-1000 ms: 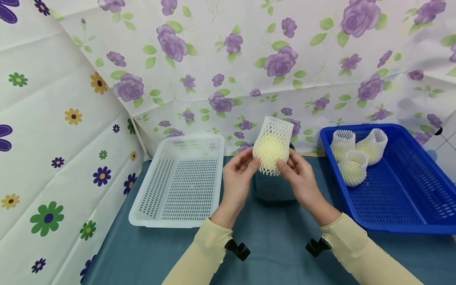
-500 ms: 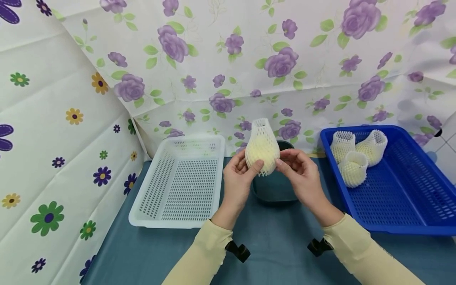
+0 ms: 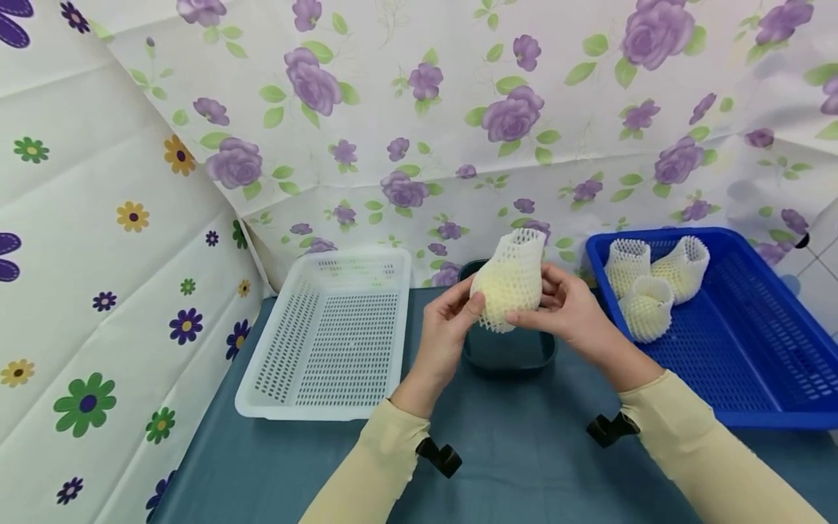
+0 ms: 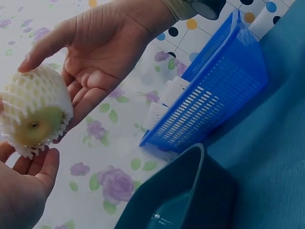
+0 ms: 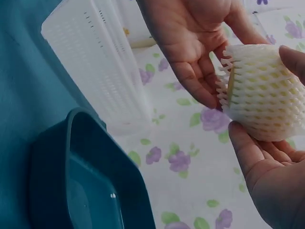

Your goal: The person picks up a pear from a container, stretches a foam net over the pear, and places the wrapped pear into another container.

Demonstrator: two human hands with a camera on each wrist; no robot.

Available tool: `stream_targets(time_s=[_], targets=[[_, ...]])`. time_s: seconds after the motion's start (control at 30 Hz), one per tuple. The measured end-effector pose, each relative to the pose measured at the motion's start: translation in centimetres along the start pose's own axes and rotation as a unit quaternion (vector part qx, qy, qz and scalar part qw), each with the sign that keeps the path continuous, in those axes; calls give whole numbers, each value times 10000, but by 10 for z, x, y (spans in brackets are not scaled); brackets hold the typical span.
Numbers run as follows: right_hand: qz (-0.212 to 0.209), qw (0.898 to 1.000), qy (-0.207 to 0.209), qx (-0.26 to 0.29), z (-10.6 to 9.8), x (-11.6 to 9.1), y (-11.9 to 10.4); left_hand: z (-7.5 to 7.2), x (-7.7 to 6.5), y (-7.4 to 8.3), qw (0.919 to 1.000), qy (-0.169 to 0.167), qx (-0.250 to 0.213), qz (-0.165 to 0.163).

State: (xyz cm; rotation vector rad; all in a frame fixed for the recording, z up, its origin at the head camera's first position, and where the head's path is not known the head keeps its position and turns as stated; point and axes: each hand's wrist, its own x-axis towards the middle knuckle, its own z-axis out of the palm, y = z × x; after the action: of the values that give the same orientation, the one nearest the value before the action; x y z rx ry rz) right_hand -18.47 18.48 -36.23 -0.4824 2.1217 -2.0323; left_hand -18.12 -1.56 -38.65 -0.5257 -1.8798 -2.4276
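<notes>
Held between both hands above a dark green tub (image 3: 511,356) is a yellow-green fruit (image 4: 42,125) in a white foam net sleeve (image 3: 505,284). The left hand (image 3: 447,326) grips its left side, with the thumb across the front. On the right side, the right hand (image 3: 579,316) holds it with thumb in front and fingers behind. The sleeve's loose end stands up above the fruit, leaning right. In the left wrist view the fruit's underside, with a small dark spot, shows through the net's opening. The right wrist view shows the net wrapped round it.
A white perforated basket (image 3: 347,349) stands to the left on the blue-green table (image 3: 511,451). At the right, a blue basket (image 3: 740,364) holds three more netted fruits (image 3: 648,309) in its far left corner. Flowered sheeting (image 3: 406,131) hangs behind and at the left.
The netted fruit has been turned in the hands and its loose end now tips right. It shifted left, then back right. The right hand has turned, its forearm farther right.
</notes>
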Motion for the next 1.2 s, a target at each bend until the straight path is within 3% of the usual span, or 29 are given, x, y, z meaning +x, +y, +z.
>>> stream_targets(time_s=[0.1, 0.33, 0.5, 0.63, 0.87, 1.03, 1.2], targets=[[-29, 9996, 129, -250, -6, -3, 1, 3, 3, -1, 9997, -152, 177, -97], [-174, 9938, 306, -1056, -30, -15, -4, 19, 11, -6, 9974, -514, 72, -508], [-26, 9838, 860, -1575, -53, -22, -12, 41, 21, -17, 9962, -393, -71, -773], [138, 9690, 1351, -2064, -77, -23, -11, 59, 24, -34, 9934, -265, -11, -1116], [584, 9444, 2219, -2356, -135, -32, -4, 93, 26, -70, 9802, -442, 693, -1799], [880, 9385, 2365, -2356, -169, -43, 4, 114, 26, -89, 9731, -163, 971, -2083], [1199, 9347, 2315, -2417, -189, -48, 12, 125, 27, -102, 9682, -15, 1139, -2226]])
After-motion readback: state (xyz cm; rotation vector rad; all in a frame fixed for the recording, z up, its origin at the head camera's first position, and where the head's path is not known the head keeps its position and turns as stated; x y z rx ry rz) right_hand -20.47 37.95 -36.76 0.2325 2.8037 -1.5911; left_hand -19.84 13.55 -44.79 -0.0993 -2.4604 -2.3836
